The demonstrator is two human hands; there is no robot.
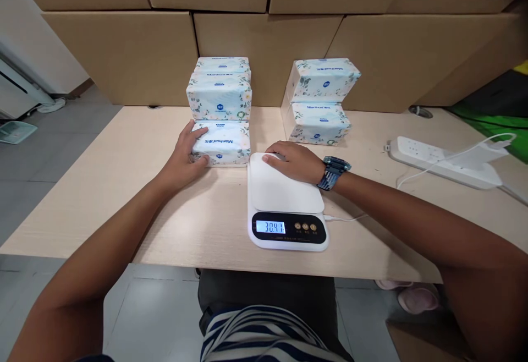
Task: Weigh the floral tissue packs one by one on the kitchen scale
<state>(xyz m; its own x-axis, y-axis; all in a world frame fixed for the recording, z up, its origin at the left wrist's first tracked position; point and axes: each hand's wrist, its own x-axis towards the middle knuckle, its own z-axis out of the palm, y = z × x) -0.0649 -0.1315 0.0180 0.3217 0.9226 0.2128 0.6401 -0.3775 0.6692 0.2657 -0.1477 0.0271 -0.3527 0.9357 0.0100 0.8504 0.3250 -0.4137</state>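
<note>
My left hand (185,155) grips the left end of a tissue pack (227,142), thumb at the front and fingers on top. That pack lies on the table, light blue and white with a flower print, in front of a stack of similar packs (219,98). My right hand (295,159) rests on the back of the white plate of a digital scale (284,191), its fingers stretched toward the left edge. The scale's lit display (270,227) shows digits that look like 3041. Behind it to the right stand more tissue packs (324,81).
Large cardboard boxes (268,37) form a wall along the table's back edge. A white power strip (445,161) with a plugged-in charger and cable lies at the right. A thin white cable (344,219) runs from the scale's right side. The wooden table's front edge (173,260) is near my body.
</note>
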